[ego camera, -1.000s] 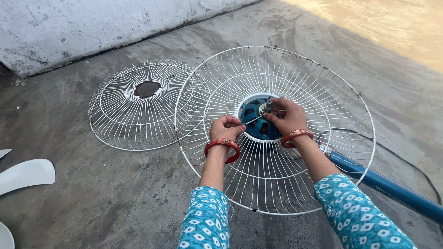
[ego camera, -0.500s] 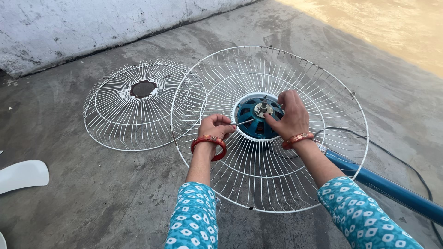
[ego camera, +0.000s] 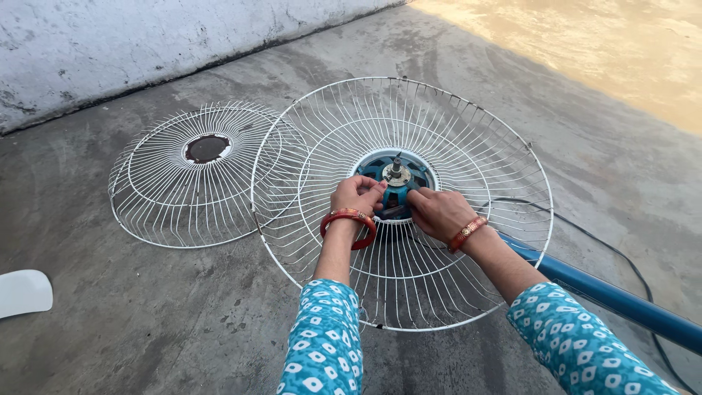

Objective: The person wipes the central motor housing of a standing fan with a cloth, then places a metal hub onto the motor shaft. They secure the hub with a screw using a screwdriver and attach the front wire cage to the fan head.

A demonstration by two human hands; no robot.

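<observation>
A white wire fan guard [ego camera: 475, 146] lies face-up on the concrete, fixed around a blue motor hub [ego camera: 380, 167] with a metal shaft [ego camera: 396, 170] standing up in the middle. My left hand [ego camera: 357, 196], with a red bangle at the wrist, pinches the near-left edge of the hub. My right hand [ego camera: 439, 212], also with a bangle, grips the near-right edge of the same hub. The fingertips of both hands almost meet just below the shaft. What lies under the fingers is hidden.
A second white wire guard [ego camera: 197, 175] with a dark centre ring lies to the left, overlapping the first. A blue fan pole [ego camera: 607, 296] and a black cable [ego camera: 629, 263] run off to the lower right. A white fan blade [ego camera: 22, 292] lies at the left edge, and a whitewashed wall [ego camera: 146, 36] runs along the back.
My right hand came down off the shaft top to the near edge of the hub. The left hand moved in to the hub beside it. The view shifted closer.
</observation>
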